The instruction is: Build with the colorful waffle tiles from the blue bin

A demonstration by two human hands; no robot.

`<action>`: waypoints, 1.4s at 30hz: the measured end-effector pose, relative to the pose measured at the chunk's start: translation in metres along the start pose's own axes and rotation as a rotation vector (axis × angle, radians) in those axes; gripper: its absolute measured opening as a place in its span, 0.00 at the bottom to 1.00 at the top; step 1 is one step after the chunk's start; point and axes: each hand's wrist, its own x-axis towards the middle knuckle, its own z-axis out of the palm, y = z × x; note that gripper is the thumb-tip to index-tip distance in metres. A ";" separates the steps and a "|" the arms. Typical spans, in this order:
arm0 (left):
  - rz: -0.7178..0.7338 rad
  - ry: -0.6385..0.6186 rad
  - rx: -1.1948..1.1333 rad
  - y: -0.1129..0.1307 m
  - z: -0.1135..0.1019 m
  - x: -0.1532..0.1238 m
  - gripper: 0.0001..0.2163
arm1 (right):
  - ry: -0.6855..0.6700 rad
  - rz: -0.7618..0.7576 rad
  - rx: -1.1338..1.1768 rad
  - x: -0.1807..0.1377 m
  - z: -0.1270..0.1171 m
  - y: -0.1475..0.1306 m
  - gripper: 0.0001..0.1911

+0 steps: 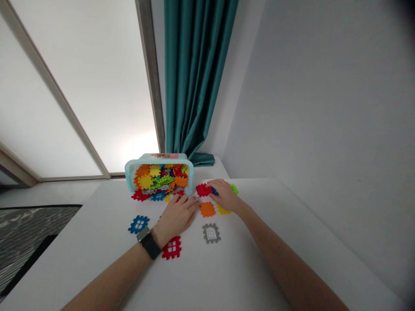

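On the white bench (227, 276), the left hand (177, 216) lies palm down with fingers spread and its grip open, holding nothing; its fingertips lie near the spilled pieces at the mouth of the pale blue plastic tub (129, 170), which is tipped on its side and full of bright interlocking tiles. A black smartwatch (149, 242) sits on that wrist. The right hand (223, 194) rests further right, fingers curled over a red toothed plastic tile (203, 189); whether its grip is closed on it I cannot tell. Between the hands lies an orange tile (207, 209). Nearer lie a grey window tile (211, 233), a red window tile (171, 248) and, left, a blue window tile (138, 224).
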 end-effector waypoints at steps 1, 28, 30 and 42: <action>0.000 -0.006 0.022 0.000 0.001 0.001 0.14 | -0.009 -0.003 0.005 0.002 0.001 0.002 0.16; -0.013 -0.070 0.068 0.000 0.014 0.015 0.12 | -0.086 -0.049 0.069 0.016 0.002 0.008 0.16; -0.008 -0.073 0.058 0.000 0.014 0.015 0.12 | -0.083 -0.053 0.070 0.017 0.002 0.008 0.16; -0.022 -0.061 0.014 0.001 0.016 0.014 0.11 | -0.096 -0.041 0.076 0.016 0.003 0.007 0.15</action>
